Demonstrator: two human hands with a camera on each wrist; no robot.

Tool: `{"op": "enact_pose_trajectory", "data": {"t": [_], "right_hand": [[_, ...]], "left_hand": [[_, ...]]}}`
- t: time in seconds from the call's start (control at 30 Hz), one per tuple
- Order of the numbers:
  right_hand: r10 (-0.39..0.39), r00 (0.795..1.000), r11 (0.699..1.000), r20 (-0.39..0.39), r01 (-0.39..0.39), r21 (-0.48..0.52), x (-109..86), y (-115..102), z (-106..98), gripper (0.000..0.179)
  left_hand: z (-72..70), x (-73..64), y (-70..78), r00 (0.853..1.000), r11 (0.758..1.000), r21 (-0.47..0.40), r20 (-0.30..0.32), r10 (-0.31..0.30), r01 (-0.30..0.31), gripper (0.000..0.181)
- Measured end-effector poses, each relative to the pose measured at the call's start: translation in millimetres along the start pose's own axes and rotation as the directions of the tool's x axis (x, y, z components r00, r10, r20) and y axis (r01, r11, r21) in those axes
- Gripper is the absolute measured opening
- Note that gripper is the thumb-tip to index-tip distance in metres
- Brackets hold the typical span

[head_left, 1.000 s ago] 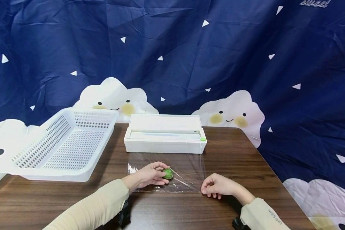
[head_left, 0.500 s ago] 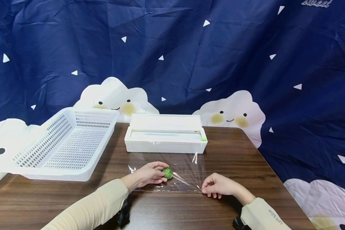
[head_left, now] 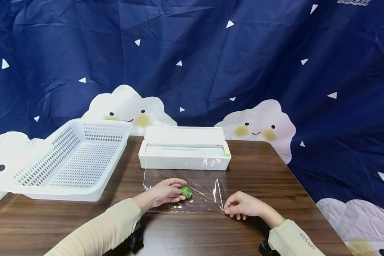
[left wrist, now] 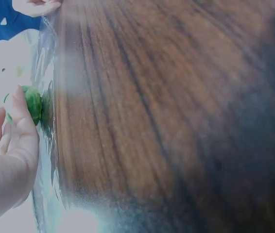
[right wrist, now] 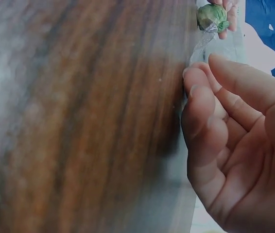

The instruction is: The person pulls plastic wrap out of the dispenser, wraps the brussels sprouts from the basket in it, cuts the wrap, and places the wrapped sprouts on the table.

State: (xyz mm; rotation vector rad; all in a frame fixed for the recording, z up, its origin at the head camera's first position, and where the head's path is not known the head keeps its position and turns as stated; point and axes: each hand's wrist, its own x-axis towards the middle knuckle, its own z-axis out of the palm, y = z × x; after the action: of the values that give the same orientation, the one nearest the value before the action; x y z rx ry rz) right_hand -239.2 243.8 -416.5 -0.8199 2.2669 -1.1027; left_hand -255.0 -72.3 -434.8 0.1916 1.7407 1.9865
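A small green Brussels sprout (head_left: pixel 186 192) sits on clear cling film (head_left: pixel 192 208), held by the fingers of my left hand (head_left: pixel 165 193). In the left wrist view the sprout (left wrist: pixel 33 104) is partly hidden by those fingers. My right hand (head_left: pixel 244 205) pinches the near right corner of the film between thumb and fingers, low over the table. The film runs back to a white dispenser box (head_left: pixel 184 163) with its lid raised. In the right wrist view the sprout (right wrist: pixel 210 18) appears beyond my fingertips, with a crease of film running from it.
A white perforated plastic basket (head_left: pixel 97 192) stands at the left of the brown wooden table (head_left: pixel 259 170). A green slider (head_left: pixel 226 154) sits at the right end of the box's front edge. Behind hangs a dark blue cloth (head_left: pixel 192 46) with clouds.
The creases between the sprout and my right hand have slackened, and a raised fold now stands near the right hand. My left hand and the sprout barely shift leftward; the right hand stays put.
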Motion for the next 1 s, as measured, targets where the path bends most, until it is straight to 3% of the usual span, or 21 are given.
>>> {"op": "enact_pose_trajectory", "data": {"t": [0.37, 0.67, 1.0], "right_hand": [[-0.007, 1.0, 1.0, -0.028, 0.006, -0.017, 0.8, -2, -1, 0.01], [-0.051, 0.995, 0.999, -0.085, 0.051, -0.007, 4.7, -4, -2, 0.01], [-0.096, 0.988, 0.995, -0.122, 0.096, -0.004, 6.4, -8, -5, 0.012]], "left_hand": [[-10.0, -8.5, 4.1, 1.0, 1.0, 0.007, -0.01, 0.014, -0.014, 0.039], [-26.0, -24.2, 4.1, 0.999, 0.998, 0.019, 0.005, 0.054, -0.054, 0.041], [-37.2, -41.1, 7.3, 0.988, 0.97, 0.192, -0.021, 0.154, -0.148, 0.039]]}}
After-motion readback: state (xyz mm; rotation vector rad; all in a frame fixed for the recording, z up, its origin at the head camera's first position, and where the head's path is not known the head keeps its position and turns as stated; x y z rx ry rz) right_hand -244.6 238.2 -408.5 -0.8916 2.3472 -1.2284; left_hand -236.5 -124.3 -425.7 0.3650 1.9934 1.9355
